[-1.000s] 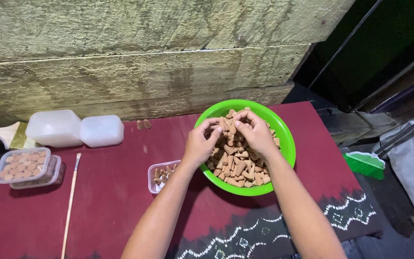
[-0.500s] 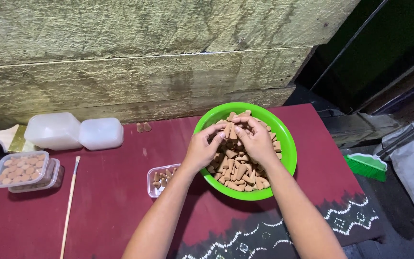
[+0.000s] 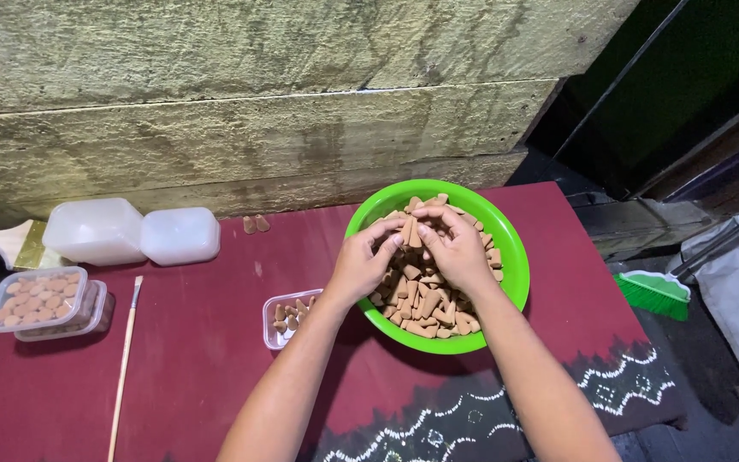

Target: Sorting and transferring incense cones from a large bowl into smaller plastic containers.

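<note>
A bright green bowl (image 3: pixel 506 248) full of small brown cone-shaped pieces (image 3: pixel 425 304) sits on a dark red cloth (image 3: pixel 198 359). Both of my hands are over the bowl. My left hand (image 3: pixel 361 265) and my right hand (image 3: pixel 455 248) meet at the fingertips and pinch a few brown cones between them above the heap. Just left of the bowl lies a small clear plastic box (image 3: pixel 288 318) holding several of the same cones.
Two lidded clear boxes of cones (image 3: pixel 40 301) are stacked at the left edge. Two upturned white containers (image 3: pixel 130 233) stand by the stone wall. A thin wooden stick (image 3: pixel 123 364) lies on the cloth. Two loose cones (image 3: pixel 255 224) rest near the wall. A green broom (image 3: pixel 656 293) lies right.
My hands have stayed over the bowl, lifting slightly and gathering a few cones between the fingertips. The view has shifted a little.
</note>
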